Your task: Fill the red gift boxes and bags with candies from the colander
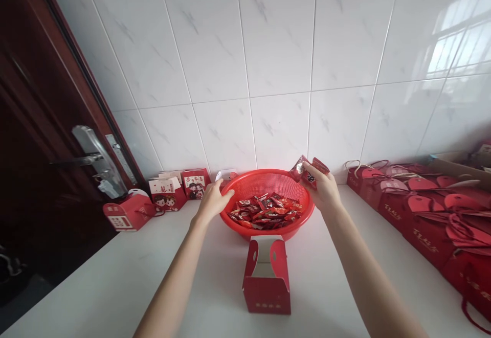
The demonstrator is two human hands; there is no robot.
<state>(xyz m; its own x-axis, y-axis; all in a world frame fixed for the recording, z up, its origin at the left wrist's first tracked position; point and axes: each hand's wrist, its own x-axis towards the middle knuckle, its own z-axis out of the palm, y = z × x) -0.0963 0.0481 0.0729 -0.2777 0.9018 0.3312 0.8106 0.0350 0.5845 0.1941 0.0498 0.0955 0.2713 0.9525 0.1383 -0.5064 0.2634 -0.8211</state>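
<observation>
A red plastic basket (307,214) holds many small red wrapped packets (268,211). At its right rim, my right hand (322,187) is closed on several red packets (299,169), held up above the edge. My left hand (215,199) is at the left rim of the basket, thumb and fingers apart, with nothing visible in it. In front of the basket stands a red box (267,294) with its top open and its pale inside showing; neither hand touches it.
Small red gift boxes (166,200) stand at the left by the wall, with another red box (128,212) near the dark door (34,97). Rows of red boxes with handles (414,225) line the right side, beside a cardboard box (460,172).
</observation>
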